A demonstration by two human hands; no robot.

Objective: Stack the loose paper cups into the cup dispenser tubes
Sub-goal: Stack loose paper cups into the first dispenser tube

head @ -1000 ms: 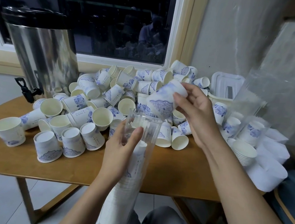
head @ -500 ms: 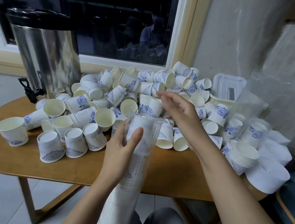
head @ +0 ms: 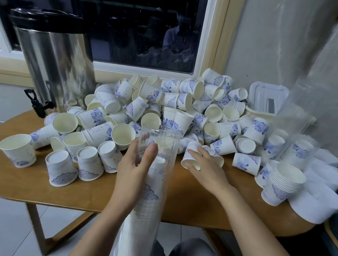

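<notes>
A clear plastic dispenser tube [head: 161, 148] stands upright between my knees, nearly full of nested white paper cups. My left hand [head: 135, 166] grips it just below its open top. My right hand [head: 205, 168] lies over a cup on its side [head: 190, 158] at the near edge of the pile, fingers curling round it. A big heap of loose white cups with blue flower print [head: 177, 107] covers the back of the wooden table [head: 92, 193].
A steel hot-water urn [head: 53, 60] with a black tap stands at the back left. At the right are a short stack of nested cups [head: 282, 184], clear plastic sleeves [head: 306, 115], white paper rolls [head: 316, 201] and a white lidded box [head: 267, 97]. Several upright cups [head: 61, 165] sit front left.
One second ago my right hand held a cup above the tube; that cup has gone into the tube. The hand then swept down to the pile's near edge onto another cup.
</notes>
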